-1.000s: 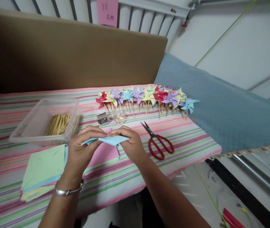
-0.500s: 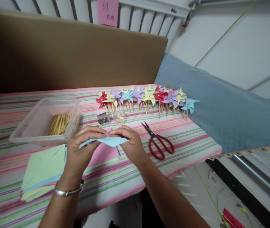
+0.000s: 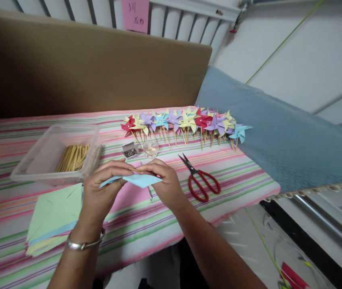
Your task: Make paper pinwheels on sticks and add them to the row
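Note:
Both hands meet over the table around a blue paper pinwheel and a thin wooden stick. My left hand is closed on the pinwheel's left side, fingers on top and thumb beneath. My right hand is closed on its right side, its fingers by the stick's end. Where the paper and stick meet is partly hidden by the fingers. Below lies a pink sheet. Beyond the hands are a small box of metal pins and a round clear dish with small bits inside.
Red-handled scissors lie open to the right. A clear plastic bin holds wooden sticks. A stack of coloured paper squares sits at the left front. Several finished pinwheels stand in rows at the back, before a brown board.
Almost nothing differs. Both hands keep hold of the blue pinwheel and stick, with only a slight shift of the fingers; the view has moved a little.

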{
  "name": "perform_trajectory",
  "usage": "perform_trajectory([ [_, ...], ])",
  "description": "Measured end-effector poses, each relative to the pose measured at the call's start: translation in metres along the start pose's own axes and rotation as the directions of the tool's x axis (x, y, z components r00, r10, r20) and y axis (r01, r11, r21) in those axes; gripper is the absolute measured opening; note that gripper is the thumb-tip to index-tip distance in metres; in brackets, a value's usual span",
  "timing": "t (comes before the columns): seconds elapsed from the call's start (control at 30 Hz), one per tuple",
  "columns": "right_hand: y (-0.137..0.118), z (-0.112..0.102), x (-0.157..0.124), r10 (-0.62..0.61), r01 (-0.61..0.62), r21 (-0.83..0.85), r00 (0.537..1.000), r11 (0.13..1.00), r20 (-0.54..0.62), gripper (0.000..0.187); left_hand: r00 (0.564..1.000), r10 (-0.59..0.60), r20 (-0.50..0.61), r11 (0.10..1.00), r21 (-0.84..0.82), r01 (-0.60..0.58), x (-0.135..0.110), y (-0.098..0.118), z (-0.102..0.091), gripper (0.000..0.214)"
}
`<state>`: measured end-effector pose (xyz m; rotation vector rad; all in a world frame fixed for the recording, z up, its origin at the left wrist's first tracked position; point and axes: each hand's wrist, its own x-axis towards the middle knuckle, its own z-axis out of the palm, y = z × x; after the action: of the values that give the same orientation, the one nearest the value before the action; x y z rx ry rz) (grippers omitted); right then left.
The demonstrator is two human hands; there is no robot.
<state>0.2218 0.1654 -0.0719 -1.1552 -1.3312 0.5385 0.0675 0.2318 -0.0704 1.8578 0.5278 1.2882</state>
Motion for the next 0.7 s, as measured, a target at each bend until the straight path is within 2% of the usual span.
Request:
perform_trajectory([
  [0.47, 0.0017, -0.0009, -0.0005, -0.010, 0.010, -0.015, 1.000, 1.000, -0.003, 0.018, 1.000, -0.008, -0.009, 1.000, 0.025, 0.008, -0.0007, -0.0003, 0.0013, 0.010],
  [0.7, 0.0028, -0.0011, -0.0013, -0.019, 0.019, -0.033, 1.000, 0.999, 0.005, 0.015, 0.999, -0.031, -0.035, 0.999, -0.013, 0.031, -0.0010, 0.0011, 0.0028, 0.008],
])
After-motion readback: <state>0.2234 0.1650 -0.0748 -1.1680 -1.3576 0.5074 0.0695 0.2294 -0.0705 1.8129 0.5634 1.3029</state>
